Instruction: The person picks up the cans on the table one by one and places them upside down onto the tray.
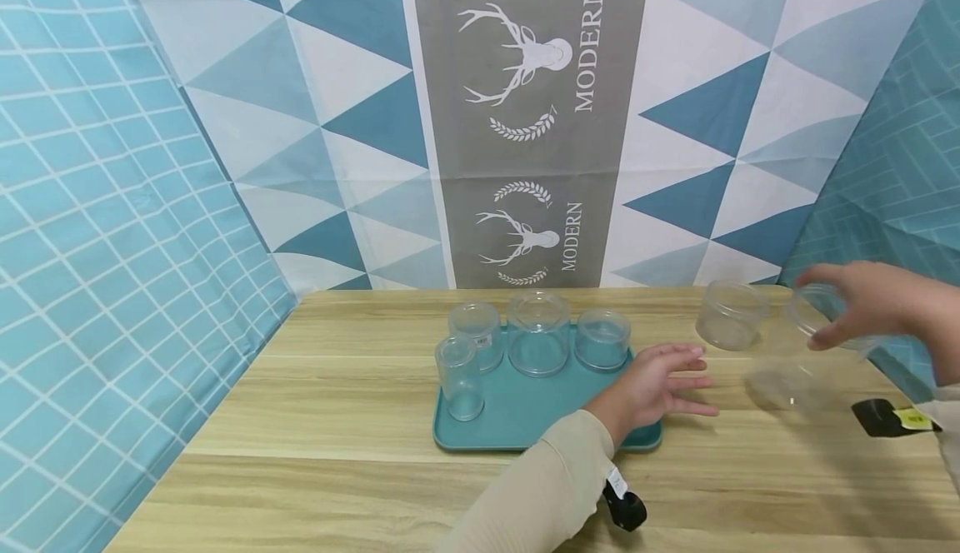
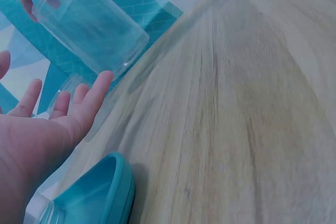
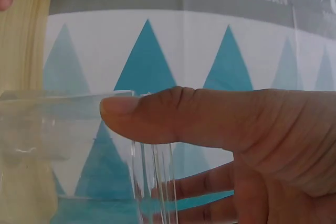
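My right hand grips a tall clear jar around its upper end, thumb on one side and fingers on the other. The jar leans, its lower end pointing toward the tray side; in the left wrist view its base hangs close to the tabletop. My left hand is held over the right edge of the teal tray, fingers spread and holding nothing. In the left wrist view its palm faces the jar, a gap between them.
On the tray stand a slim clear jar, a labelled clear jar, a wide clear jar and a low clear jar. Another low clear jar stands at the back right of the wooden table, near the patterned curtain.
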The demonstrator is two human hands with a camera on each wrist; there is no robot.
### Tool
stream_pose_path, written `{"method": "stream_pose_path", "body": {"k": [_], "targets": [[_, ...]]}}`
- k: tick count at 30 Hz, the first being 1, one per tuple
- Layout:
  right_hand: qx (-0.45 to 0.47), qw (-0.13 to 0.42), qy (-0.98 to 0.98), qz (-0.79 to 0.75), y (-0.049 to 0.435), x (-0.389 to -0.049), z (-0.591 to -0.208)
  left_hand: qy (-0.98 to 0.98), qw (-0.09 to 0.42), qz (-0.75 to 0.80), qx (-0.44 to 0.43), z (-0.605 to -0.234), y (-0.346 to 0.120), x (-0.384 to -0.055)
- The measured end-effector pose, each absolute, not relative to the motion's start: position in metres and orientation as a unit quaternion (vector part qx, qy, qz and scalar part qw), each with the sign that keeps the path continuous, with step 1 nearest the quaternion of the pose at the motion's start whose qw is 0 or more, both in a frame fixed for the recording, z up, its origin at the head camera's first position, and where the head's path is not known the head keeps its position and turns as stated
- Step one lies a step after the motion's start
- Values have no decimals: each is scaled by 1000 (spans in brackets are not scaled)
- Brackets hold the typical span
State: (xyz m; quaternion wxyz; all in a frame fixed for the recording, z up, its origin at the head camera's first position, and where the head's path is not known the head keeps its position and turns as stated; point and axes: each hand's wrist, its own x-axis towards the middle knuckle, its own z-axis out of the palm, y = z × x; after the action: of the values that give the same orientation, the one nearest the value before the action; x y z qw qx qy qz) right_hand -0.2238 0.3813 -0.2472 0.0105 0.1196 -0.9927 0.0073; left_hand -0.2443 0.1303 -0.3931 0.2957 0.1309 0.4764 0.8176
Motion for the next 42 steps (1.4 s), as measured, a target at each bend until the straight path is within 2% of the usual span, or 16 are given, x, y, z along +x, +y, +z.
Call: {"method": "stream_pose_path", "body": {"k": [20,28,42], "targets": [[157,51,-986,5,331,-199,-222,377,316,866,97,-400,124,-240],[183,43,-980,65,316,-191,-217,324,332,882,80,-408,119,-242],[221,54,-966,127,299,-177,-218,263,374,881,123,-407,106,-244]]}}
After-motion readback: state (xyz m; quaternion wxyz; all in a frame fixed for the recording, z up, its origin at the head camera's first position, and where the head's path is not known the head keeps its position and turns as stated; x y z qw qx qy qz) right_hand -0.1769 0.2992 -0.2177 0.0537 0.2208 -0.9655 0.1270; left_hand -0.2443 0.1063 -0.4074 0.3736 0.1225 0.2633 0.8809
